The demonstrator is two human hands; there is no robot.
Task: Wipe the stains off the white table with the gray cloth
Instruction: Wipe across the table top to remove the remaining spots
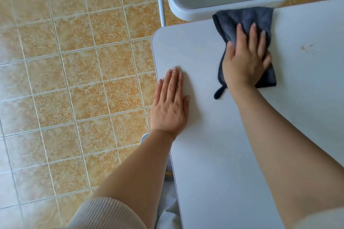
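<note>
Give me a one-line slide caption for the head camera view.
The right hand presses the gray cloth on the white table, left hand flat near the edge, brownish stains beside the cloth.

Both forearms are bare from wrist to near the elbow. The left hand (170, 106) and the right hand (245, 61) have fingers (242, 37) with short, rounded nails. Low in the view, the left arm ends in a cream ribbed knit sleeve (104, 214), its fine ribs running along the arm. A cuff of the same cream knit (322, 219) shows at the right arm's corner. Pale folded garment fabric (167, 215) lies beside the left arm.
</note>
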